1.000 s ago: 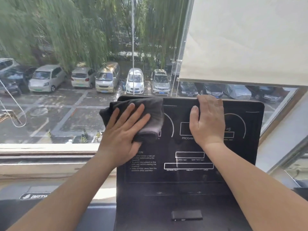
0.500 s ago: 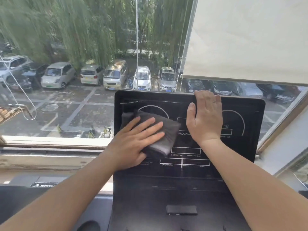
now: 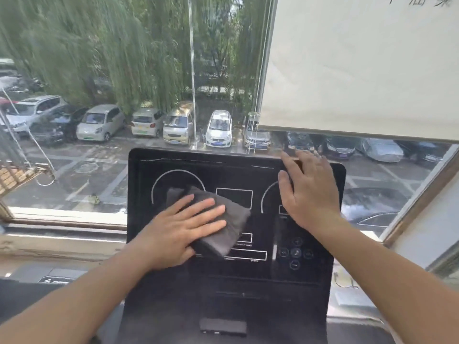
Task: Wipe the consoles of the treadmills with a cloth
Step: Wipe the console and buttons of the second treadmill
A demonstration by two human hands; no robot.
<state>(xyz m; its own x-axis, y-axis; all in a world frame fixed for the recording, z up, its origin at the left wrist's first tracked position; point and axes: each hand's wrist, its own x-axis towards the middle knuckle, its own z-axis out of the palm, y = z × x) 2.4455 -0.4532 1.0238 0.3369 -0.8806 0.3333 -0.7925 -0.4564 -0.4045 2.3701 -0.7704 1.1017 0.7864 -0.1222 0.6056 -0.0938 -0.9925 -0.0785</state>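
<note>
A black treadmill console (image 3: 233,276) with white outlines and round buttons fills the middle of the view. On its left-centre lies a folded dark grey cloth (image 3: 223,224). My left hand (image 3: 178,229) presses flat on the cloth with straight fingers. My right hand (image 3: 308,192) rests flat on the console's upper right part, its fingertips reaching the top edge.
A window behind the console looks onto a car park with several cars and willow trees. A beige roller blind (image 3: 360,65) hangs over the upper right pane. The window sill (image 3: 62,234) runs along the left. A small dark tab (image 3: 223,327) sits low on the console.
My left hand has slid the cloth from the console's top left corner down toward its centre. My right hand has shifted right along the top edge.
</note>
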